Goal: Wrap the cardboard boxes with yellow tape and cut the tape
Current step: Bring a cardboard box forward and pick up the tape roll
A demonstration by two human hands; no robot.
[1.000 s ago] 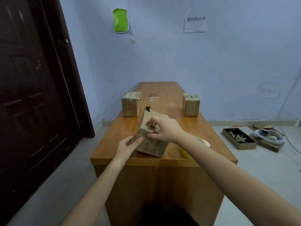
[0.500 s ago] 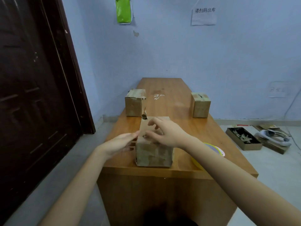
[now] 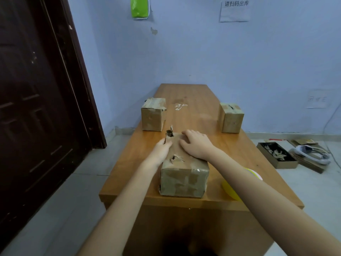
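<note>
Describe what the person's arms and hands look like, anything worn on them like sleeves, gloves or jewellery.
Both forearms are bare as far as the picture shows them, with no sleeves in view. The left hand and right hand wear no gloves. No watch, bracelet or ring shows on the wrists or fingers.

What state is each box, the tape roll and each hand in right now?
Near box: upright at table edge, top torn, no yellow tape.
Left box: closed, untouched.
Right box: closed, untouched.
Tape roll: lying unused.
Left hand: against near box's side.
Right hand: flat on its top.
</note>
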